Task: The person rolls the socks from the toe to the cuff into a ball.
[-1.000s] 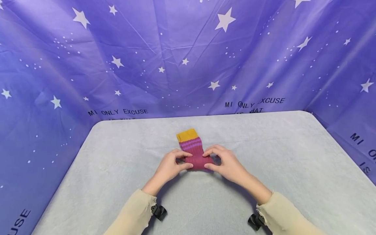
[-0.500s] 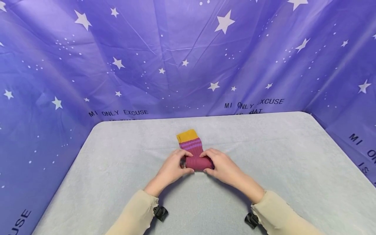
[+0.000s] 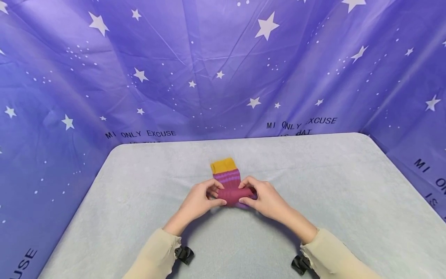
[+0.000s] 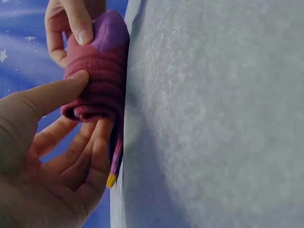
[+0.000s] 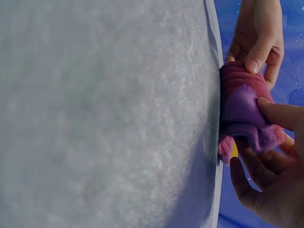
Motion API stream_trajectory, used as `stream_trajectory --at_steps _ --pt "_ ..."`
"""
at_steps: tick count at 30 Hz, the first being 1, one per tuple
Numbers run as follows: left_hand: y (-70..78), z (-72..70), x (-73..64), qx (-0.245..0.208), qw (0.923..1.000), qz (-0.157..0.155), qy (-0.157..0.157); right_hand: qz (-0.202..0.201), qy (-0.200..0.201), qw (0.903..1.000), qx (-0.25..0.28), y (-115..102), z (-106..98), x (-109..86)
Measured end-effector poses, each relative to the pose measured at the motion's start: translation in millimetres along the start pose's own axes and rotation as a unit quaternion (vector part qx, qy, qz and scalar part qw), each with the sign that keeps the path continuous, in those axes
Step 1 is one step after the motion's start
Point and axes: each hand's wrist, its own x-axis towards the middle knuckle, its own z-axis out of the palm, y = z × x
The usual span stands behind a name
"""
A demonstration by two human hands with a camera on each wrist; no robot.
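Note:
A maroon sock with purple stripes and a yellow cuff lies on the table, its near part rolled into a thick bundle and its cuff flat toward the back. My left hand grips the left end of the roll, thumb on the near side and fingers curled over the far side. At the other end my right hand holds the roll between thumb and fingers. In the left wrist view the spiral end of the rolled sock shows. A purple patch on the sock appears beside the right thumb in the right wrist view.
The table has a pale grey cloth cover and rounded back corners. A purple curtain with white stars and printed words hangs behind it and along both sides. Each sleeve carries a small black camera mount at the cuff.
The sock's yellow cuff has shifted slightly toward me. Both hands stay at the roll's ends; their fingers have changed position, and more purple fabric shows beneath the right thumb.

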Motion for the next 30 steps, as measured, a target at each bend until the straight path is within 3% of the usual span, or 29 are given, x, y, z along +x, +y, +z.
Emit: stream_trajectory --at_steps 5,11,16,20,24,30 --pt "-4.3 -1.8 -0.9 -0.028 0.9992 -0.027 -0.011 0.024 -0.017 0.9990 0.034 -1 0 0.8" --pt "-4.7 1.1 2.2 -0.020 0.9978 -0.062 0.014 0.080 -0.023 0.9945 0.064 4 1 6.3" --pt "-1.3 3.9 2.0 -0.001 0.9989 -0.019 0.043 0.113 -0.027 0.9898 0.082 10 2 11.9" --pt "2.4 5.2 1.4 0.015 0.9990 0.019 0.038 0.128 -0.025 0.9881 0.081 12 2 13.4" --pt "4.0 5.2 3.0 0.028 0.9989 0.014 0.035 0.107 0.002 0.9916 0.073 10 4 12.3" --pt "2.6 4.1 8.9 0.035 0.9980 -0.005 0.052 0.018 0.036 0.9986 0.036 4 3 9.9"
